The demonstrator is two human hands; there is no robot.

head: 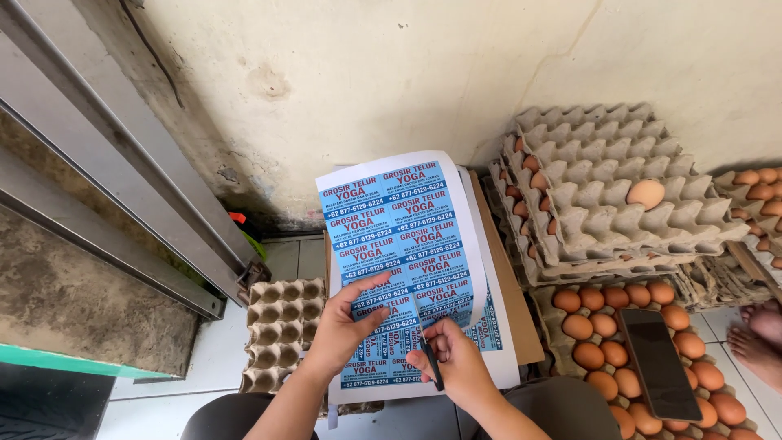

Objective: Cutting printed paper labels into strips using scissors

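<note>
Counts: 1 label sheet (403, 236) in hand, more sheets (497, 326) under it; 1 scissors (429, 363); 1 phone (658, 363); 1 egg (645, 194) alone on top tray stack (603, 195); empty tray (281, 330) at left.
Sheet look: white paper, 2 cols of blue labels w/ red + white print, upper part curls up toward wall.
Sheet pos: centre, over a brown board, betw. empty tray & egg trays.
L hand (342, 330): fingers closed, pinching sheet's left edge.
R hand (456, 367): curled shut round scissors, blades at sheet's lower middle.
Hidden: scissor handles inside fist; full egg tray (595, 326) partly under phone; bare foot (757, 334) cut off at right.
</note>
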